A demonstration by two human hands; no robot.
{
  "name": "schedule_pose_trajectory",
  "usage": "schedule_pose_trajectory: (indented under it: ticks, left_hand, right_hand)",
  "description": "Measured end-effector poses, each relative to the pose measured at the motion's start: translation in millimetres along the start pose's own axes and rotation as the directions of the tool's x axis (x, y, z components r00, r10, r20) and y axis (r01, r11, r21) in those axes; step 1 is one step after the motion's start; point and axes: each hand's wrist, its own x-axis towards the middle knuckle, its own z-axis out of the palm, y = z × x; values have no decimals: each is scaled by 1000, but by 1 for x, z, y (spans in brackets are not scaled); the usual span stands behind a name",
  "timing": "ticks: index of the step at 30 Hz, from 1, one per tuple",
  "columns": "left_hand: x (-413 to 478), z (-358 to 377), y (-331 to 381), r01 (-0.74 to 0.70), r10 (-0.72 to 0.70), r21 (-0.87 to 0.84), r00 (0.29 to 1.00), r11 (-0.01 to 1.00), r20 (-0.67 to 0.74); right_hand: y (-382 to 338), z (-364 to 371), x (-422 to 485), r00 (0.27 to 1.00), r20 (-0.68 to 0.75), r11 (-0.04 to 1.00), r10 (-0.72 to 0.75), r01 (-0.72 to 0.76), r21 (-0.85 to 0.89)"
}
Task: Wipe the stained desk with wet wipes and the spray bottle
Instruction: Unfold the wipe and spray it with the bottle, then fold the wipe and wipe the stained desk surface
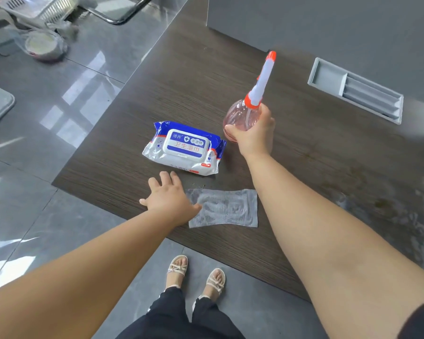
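From your head camera, you are looking down at a dark wood-grain desk (pixel 206 77) whose corner juts out over a grey tiled floor (pixel 59 99). Your right hand (pixel 253 134) is wrapped around the pink body of the spray bottle (pixel 240 116), fingers clamped on it; its white nozzle with the orange tip leans away toward 1 o'clock. Whether the bottle's base touches the desk you cannot tell, since your hand hides it. Your left hand (pixel 168 198) is spread open with fingers apart, palm down over the desk, gripping nothing; its thumb side reaches the left edge of a used wet wipe (pixel 224 207). That wipe lies flat and unfolded, greyish, near the front edge of the desk. Just beyond it, at 12 o'clock from your left hand, sits the blue-and-white pack of wipes (pixel 185 148), lid shut, lying flat just beside the bottle. At 3 o'clock from the wipe the desk shows a wet, blotchy stained patch (pixel 382 206). A grey cable tray (pixel 355 90) is set into the desk at 2 o'clock from the bottle. Your sandalled feet (pixel 196 275) stand on the floor below the desk edge.
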Motion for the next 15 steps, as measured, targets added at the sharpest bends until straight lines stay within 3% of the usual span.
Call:
schedule_pose_trajectory:
  ticks: [6,9,12,15]
  left_hand:
    - [0,-1,0,-4,4,-28,1000,1000,-13]
    - [2,-3,-5,-12,8,-106,999,994,-42]
    - [1,-3,-9,-12,-9,-216,995,976,-96]
    - [-5,1,-9,-30,-13,-276,988,961,-154]
  right_hand:
    - [28,-16,-44,999,16,999,41,-41,29]
    - [63,-35,-83,999,48,980,25,-15,-199]
    - [81,-49,-105,984,66,876,167,-117,-469]
    - [84,-49,-116,963,90,792,252,-152,-592]
